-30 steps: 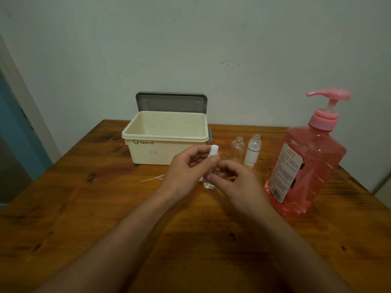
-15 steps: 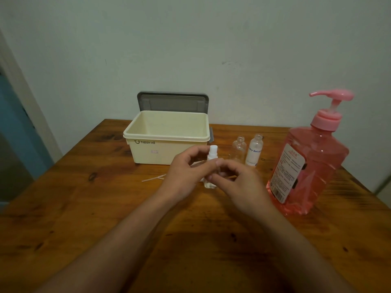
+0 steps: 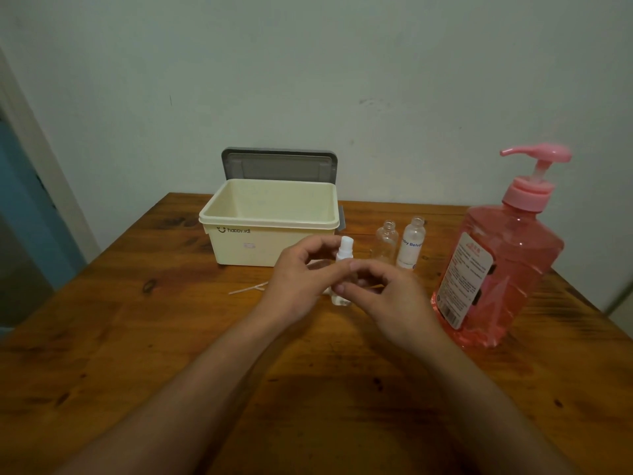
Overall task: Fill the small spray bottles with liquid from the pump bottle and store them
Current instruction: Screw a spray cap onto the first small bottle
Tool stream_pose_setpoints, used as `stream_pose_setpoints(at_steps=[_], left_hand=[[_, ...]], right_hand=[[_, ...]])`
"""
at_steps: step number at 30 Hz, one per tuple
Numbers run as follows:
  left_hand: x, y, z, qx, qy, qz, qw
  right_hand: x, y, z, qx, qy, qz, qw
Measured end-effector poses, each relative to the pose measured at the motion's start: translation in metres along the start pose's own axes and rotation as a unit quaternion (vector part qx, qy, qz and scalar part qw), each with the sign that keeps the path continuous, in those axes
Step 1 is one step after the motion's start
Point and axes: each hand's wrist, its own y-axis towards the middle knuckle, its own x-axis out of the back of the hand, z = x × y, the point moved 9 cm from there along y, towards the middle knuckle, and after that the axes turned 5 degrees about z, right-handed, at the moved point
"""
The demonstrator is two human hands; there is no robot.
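A small clear spray bottle [image 3: 343, 255] with a white spray top stands on the wooden table [image 3: 137, 337] between my hands. My left hand [image 3: 301, 279] grips its body from the left. My right hand [image 3: 387, 296] pinches the bottle from the right with curled fingers. Two more small bottles stand uncapped behind: a clear one [image 3: 387, 240] and a labelled one [image 3: 411, 243]. The large pink pump bottle [image 3: 503, 262] stands at the right. The cream storage box [image 3: 270, 228] sits open behind my left hand.
The box's grey lid [image 3: 278, 164] leans upright against the wall behind it. A thin pale straw-like tube [image 3: 247, 288] lies on the table left of my left hand. The table's right edge is close behind the pump bottle.
My left hand's fingers have slid down from the spray top to the bottle's body, leaving the white top bare. The right hand has stayed on the bottle.
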Motion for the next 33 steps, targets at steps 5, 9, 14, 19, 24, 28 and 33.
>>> stream_pose_setpoints(at_steps=[5, 9, 14, 19, 24, 28, 33], left_hand=[[0.0000, -0.0001, -0.0012, -0.002, -0.003, 0.021, 1.000], [-0.0044, -0.0028, -0.0028, -0.006, -0.015, 0.028, 0.999], [-0.0009, -0.0008, -0.0016, -0.003, -0.008, 0.003, 1.000], [0.0008, -0.0008, 0.0012, -0.005, -0.017, 0.010, 1.000], [-0.0064, -0.0030, -0.0004, -0.005, -0.014, 0.030, 0.999], [-0.0016, -0.0022, 0.0005, -0.004, -0.014, 0.007, 1.000], [-0.0017, -0.0025, 0.0014, -0.006, -0.030, 0.021, 0.999]], right_hand=[[0.0022, 0.0008, 0.0016, 0.006, 0.006, 0.000, 1.000], [0.0007, 0.0006, 0.0025, 0.009, 0.031, 0.004, 0.999], [-0.0006, 0.0004, 0.0039, 0.014, 0.018, 0.005, 1.000], [0.0011, 0.0008, 0.0042, 0.017, 0.023, 0.004, 1.000], [0.0010, 0.0002, 0.0041, 0.022, 0.022, 0.004, 1.000], [-0.0004, -0.0002, 0.0049, 0.022, 0.011, 0.006, 1.000], [0.0012, 0.0009, 0.0049, 0.022, 0.020, 0.003, 1.000]])
